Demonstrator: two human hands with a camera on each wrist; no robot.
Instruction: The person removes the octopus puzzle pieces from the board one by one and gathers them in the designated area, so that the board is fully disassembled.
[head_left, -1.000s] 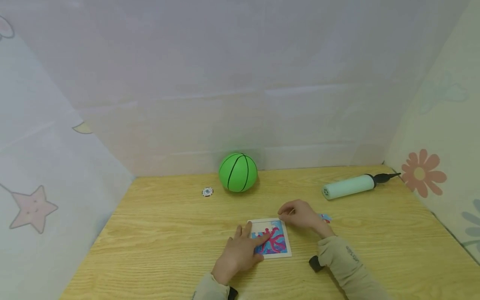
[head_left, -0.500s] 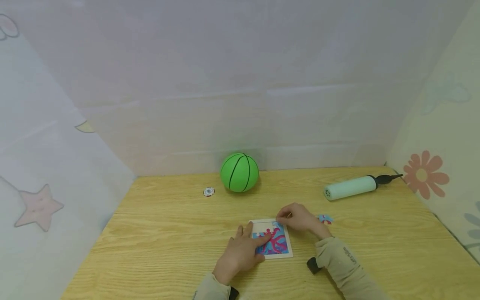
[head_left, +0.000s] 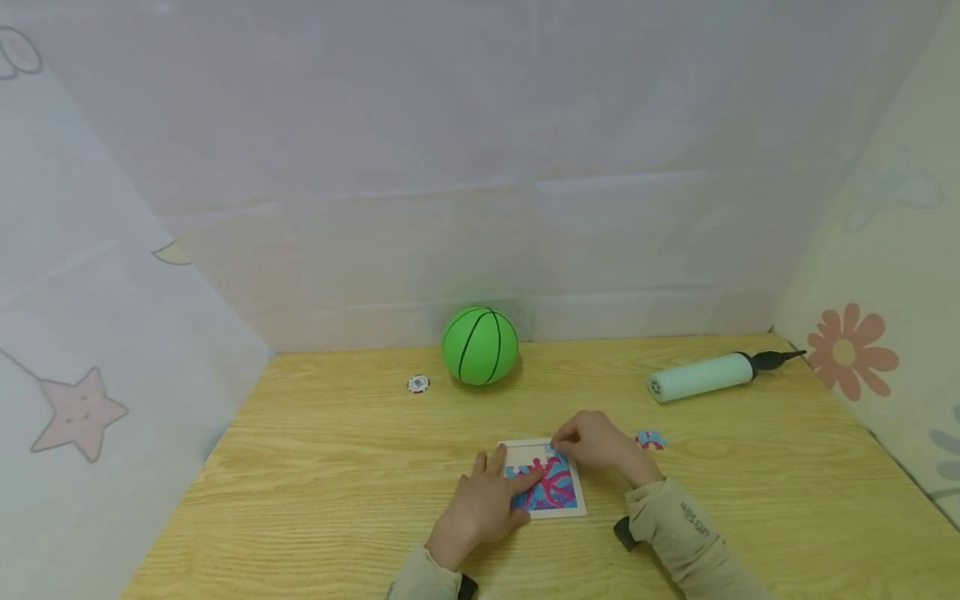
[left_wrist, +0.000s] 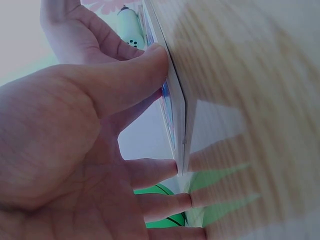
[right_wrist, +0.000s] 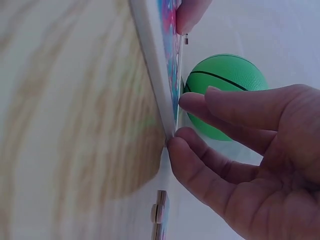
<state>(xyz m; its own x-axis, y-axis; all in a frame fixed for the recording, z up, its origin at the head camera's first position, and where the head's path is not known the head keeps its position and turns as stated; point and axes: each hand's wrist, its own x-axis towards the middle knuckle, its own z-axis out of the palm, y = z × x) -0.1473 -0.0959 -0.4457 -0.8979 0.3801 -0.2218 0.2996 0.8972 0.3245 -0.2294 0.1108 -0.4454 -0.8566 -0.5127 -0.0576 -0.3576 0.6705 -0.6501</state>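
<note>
A square jigsaw puzzle in a white frame lies on the wooden table, showing a pink octopus on blue. Across its left side rests my left hand, fingers spread, index finger on the picture. In the left wrist view, the thumb touches the frame's edge. My right hand is at the far right corner; in the right wrist view its bent fingers touch the puzzle and frame corner, with no loose piece visible between them. Just right of that hand lies a loose puzzle piece.
A green ball stands at the back by the wall, with a white poker chip to its left. A pale green hand pump with a black nozzle lies at the back right of the table.
My right hand has shifted slightly left and lower onto the far right corner of the puzzle. The left hand keeps its place. The view has shifted a little.
</note>
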